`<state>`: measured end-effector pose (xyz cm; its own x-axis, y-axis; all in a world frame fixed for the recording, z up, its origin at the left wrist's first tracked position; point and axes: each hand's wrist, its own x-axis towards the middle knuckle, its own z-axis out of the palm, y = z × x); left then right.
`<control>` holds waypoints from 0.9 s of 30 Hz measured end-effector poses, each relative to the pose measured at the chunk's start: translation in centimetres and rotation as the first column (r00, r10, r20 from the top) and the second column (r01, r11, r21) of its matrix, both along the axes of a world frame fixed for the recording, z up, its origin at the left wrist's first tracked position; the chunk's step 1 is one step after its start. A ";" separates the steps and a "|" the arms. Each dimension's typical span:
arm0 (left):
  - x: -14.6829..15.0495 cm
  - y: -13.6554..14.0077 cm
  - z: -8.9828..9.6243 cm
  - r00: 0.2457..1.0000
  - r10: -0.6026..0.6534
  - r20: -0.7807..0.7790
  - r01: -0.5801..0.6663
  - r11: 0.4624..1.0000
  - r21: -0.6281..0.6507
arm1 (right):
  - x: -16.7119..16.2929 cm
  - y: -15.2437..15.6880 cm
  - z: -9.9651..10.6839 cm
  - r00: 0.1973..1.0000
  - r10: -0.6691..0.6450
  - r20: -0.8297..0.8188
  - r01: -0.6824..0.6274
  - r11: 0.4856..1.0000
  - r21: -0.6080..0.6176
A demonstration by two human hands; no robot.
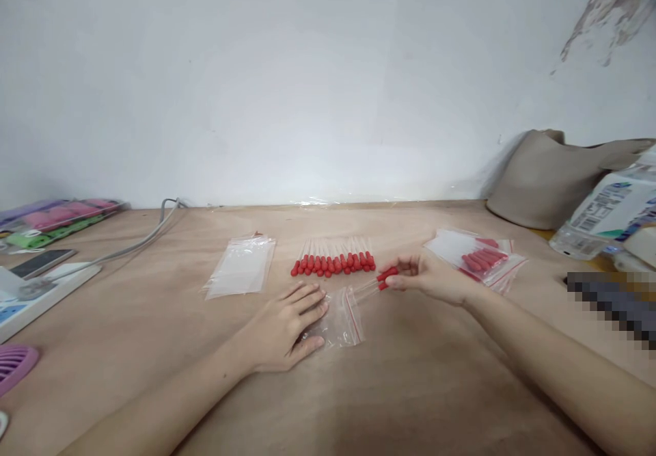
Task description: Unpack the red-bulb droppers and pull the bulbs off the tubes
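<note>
My left hand [290, 329] lies flat with its fingers spread, pressing the closed end of a clear zip bag [338, 323] against the table. The bag's red-striped mouth points right. Between thumb and fingers, my right hand [420, 275] pinches glass droppers [387, 278] by their red rubber bulbs. Their thin clear tubes point left, with the tips at the bag's mouth; whether they have entered it is hard to make out. Just beyond the bag, a row of red-bulbed droppers [333, 263] lies side by side, bulbs toward me.
A stack of flat zip bags [242, 268] lies left of the row. Filled bags with red bulbs [484, 258] lie at right, beyond my right wrist. A power strip [51, 299], cable [138, 240] and phone [44, 262] sit left; a plastic bottle [605, 210] is far right.
</note>
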<state>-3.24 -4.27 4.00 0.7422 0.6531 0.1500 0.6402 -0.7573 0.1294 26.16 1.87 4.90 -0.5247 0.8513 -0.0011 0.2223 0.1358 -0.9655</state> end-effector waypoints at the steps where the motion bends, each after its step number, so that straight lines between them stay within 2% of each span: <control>1: 0.1 -0.1 0.3 1.000 -0.003 -0.014 0.003 1.000 0.019 | 0.8 0.4 0.6 1.000 -0.025 0.015 0.024 0.999 0.037; 4: 0.4 -0.4 0.7 1.000 0.014 0.016 -0.014 0.999 0.031 | 3.0 1.4 1.9 0.984 -0.179 0.003 0.175 0.969 0.173; 5: 0.6 -0.4 0.5 0.997 0.017 0.069 -0.020 0.999 0.044 | 3.5 1.8 2.2 0.967 -0.253 -0.032 0.254 0.938 0.237; 6: 0.7 -0.3 0.3 0.991 0.012 0.136 -0.020 0.998 0.058 | 3.8 2.1 2.3 0.937 -0.340 -0.082 0.348 0.883 0.317; 7: 0.9 -0.3 -0.1 0.978 -0.001 0.208 -0.014 0.997 0.073 | 4.0 2.3 2.1 0.893 -0.429 -0.136 0.445 0.797 0.408; 9: 1.3 -0.2 -1.0 0.948 -0.052 0.313 0.031 0.997 0.070 | 3.8 2.9 1.3 0.792 -0.569 -0.222 0.567 0.549 0.614; 10: 1.4 -0.1 -1.3 0.940 -0.082 0.331 0.072 0.997 0.043 | 3.5 3.1 0.7 0.758 -0.607 -0.240 0.562 0.420 0.712; 11: 1.6 -0.1 -1.6 0.938 -0.108 0.329 0.113 0.994 0.002 | 3.2 3.3 -0.1 0.748 -0.623 -0.227 0.506 0.315 0.803; 12: 1.7 -0.1 -1.7 0.941 -0.129 0.314 0.150 0.988 -0.043 | 2.8 3.5 -1.0 0.761 -0.618 -0.197 0.426 0.247 0.871; 13: 1.8 -0.1 -1.7 0.947 -0.145 0.285 0.176 0.980 -0.089 | 2.4 3.7 -1.9 0.786 -0.602 -0.142 0.328 0.210 0.921; 16: 1.9 -0.1 -1.3 0.973 -0.164 0.161 0.191 0.966 -0.175 | 1.6 4.2 -4.1 0.814 -0.577 0.070 0.040 0.177 0.983; 19: 1.9 -0.1 -0.9 0.984 -0.161 0.070 0.172 0.968 -0.184 | 1.2 4.4 -5.4 0.770 -0.594 0.231 -0.142 0.194 0.971; 22: 1.9 -0.2 -0.8 0.987 -0.145 0.065 0.155 0.970 -0.186 | 1.1 4.2 -5.8 0.745 -0.581 0.328 -0.214 0.258 0.942; 27: 2.0 -0.3 -1.0 0.991 -0.110 0.081 0.125 0.972 -0.197 | 0.8 3.5 -6.3 0.796 -0.461 0.392 -0.227 0.374 0.899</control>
<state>-1.27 -4.54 2.99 0.8080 0.5839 0.0784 0.5323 -0.7805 0.3278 26.97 5.36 -1.38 -0.6102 0.5609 0.5595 0.6879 0.7254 0.0230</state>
